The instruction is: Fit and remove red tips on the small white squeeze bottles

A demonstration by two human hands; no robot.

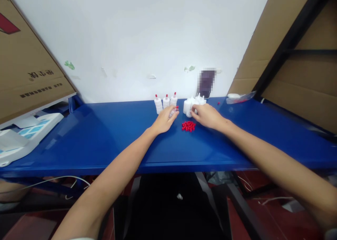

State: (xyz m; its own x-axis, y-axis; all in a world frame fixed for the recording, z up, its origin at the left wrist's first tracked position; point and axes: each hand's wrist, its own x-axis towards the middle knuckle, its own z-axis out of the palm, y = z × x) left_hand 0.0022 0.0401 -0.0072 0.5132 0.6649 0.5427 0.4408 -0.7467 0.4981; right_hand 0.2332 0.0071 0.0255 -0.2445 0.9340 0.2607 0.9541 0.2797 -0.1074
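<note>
Near the middle of the blue table, my left hand (165,120) is closed around a small white bottle (172,112) with a red tip. Behind it stand three white bottles (158,104) with red caps, side by side. My right hand (205,114) is closed on a white bottle (188,112) at the front of a cluster of white bottles (193,102), whose visible tips have no red caps. Between my hands and nearer the front edge lies a pile of small red caps (188,126).
A clear plastic bag (241,98) and a single red cap (218,103) lie at the back right of the table (113,134). A white device (37,133) sits at the far left. Cardboard (28,64) and a white wall (131,40) border the table.
</note>
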